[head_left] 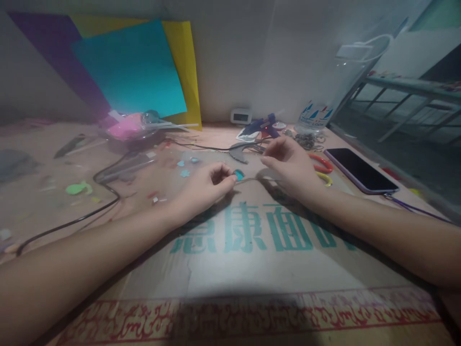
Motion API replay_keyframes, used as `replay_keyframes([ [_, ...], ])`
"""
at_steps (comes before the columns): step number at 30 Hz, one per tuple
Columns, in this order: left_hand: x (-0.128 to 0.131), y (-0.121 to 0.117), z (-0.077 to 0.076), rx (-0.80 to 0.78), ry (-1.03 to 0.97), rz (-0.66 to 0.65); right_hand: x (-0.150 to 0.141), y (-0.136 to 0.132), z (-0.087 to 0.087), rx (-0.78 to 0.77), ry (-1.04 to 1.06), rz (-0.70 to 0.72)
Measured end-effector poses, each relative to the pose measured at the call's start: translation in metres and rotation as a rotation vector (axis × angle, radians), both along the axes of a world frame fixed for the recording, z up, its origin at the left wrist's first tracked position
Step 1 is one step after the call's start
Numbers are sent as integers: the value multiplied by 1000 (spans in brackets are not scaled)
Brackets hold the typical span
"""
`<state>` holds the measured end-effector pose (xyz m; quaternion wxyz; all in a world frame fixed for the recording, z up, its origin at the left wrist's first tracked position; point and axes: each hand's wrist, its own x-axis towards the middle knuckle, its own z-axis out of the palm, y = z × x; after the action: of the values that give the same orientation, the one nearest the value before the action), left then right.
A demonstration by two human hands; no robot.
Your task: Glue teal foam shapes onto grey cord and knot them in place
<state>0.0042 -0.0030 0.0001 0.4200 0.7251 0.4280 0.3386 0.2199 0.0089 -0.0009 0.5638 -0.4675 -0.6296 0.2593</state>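
Observation:
My left hand (215,181) is closed in a pinch on a small teal piece (239,175) just above the cardboard sheet (230,274). A thin, pale strand (256,179) runs from near that piece toward my right hand (288,166). Thumb and forefinger of my right hand are drawn together; what is between them, if anything, I cannot make out. Beside its wrist show a red loop handle (324,163) and a yellow loop handle (326,179), partly covered. Small light-blue cutouts, one a flower (185,173), lie left of my hands.
Behind my hands are a blue glue gun (264,126), a grey curved piece (240,153) and a small white digital display (241,116). A phone (362,169) and clear plastic container (313,117) stand right. A black cord (108,187) crosses left; coloured sheets (133,67) lean behind.

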Motion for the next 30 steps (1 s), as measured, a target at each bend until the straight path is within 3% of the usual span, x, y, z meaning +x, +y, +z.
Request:
replay_keyframes([
  [7,0,0,1,-1,20,-6,-5,-9,7,-23,-141,74],
  [13,-2,-1,1,-27,29,-16,-5,-11,5,-26,-98,222],
  [17,-1,0,1,1,20,-18,-5,-13,2,-88,-110,223],
  [22,0,0,1,1,35,-18,-3,-10,-4,121,-200,262],
  [30,-4,-1,-3,66,94,-89,-8,-23,11,-278,-293,319],
])
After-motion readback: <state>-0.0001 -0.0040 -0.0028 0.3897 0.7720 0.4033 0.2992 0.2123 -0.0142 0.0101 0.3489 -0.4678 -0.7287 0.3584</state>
